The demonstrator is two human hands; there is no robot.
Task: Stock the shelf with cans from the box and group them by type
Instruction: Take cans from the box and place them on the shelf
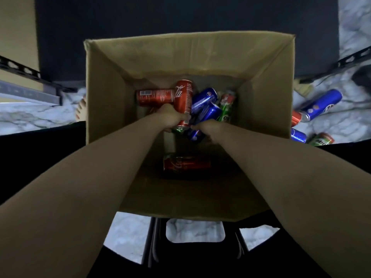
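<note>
Both my arms reach down into an open cardboard box. My left hand grips a red cola can by its lower half, the can pointing away from me. My right hand is closed on a blue can beside it. More cans lie in the box: a red can on its side at the back left, two blue cans, a green can at the right, and another red can near me in shadow.
On the marble floor right of the box lie loose cans: a blue can, a red can, another blue can and a green can. A bare foot shows left of the box. Dark metal rails run at both sides.
</note>
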